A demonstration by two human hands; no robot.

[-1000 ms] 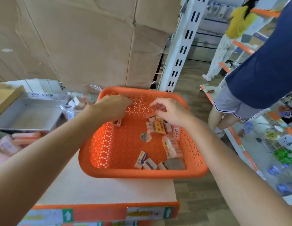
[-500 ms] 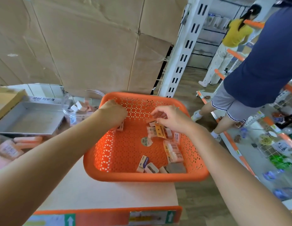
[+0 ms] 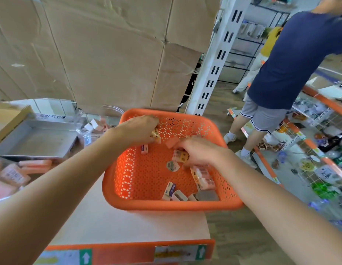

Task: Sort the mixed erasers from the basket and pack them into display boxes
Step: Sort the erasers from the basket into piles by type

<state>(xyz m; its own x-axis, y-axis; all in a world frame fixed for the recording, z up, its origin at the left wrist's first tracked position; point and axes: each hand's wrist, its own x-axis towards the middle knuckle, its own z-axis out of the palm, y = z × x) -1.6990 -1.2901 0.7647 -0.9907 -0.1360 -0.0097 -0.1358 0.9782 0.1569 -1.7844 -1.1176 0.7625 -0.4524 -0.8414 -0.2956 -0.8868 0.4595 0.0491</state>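
An orange perforated basket point(image 3: 166, 204) sits on the shelf top and holds several loose erasers, among them a blue-sleeved eraser point(image 3: 171, 188) and a grey eraser point(image 3: 208, 195) near the front wall. My left hand point(image 3: 137, 129) is at the basket's back left, closed around a yellow-wrapped eraser point(image 3: 155, 135). My right hand point(image 3: 200, 152) reaches into the middle, fingers curled on a pink eraser point(image 3: 172, 142). An open grey display box point(image 3: 35, 138) lies to the left.
A clear tub point(image 3: 95, 127) of erasers stands between box and basket. Pink packs point(image 3: 13, 175) lie at the far left. Cardboard sheets point(image 3: 109, 54) rise behind. A person in a navy shirt point(image 3: 292, 60) stands at right beside wire shelves point(image 3: 319, 150).
My right hand slid down toward the basket's middle and now holds a pink eraser. My left hand stayed at the back left, a yellow-wrapped eraser now showing in it.
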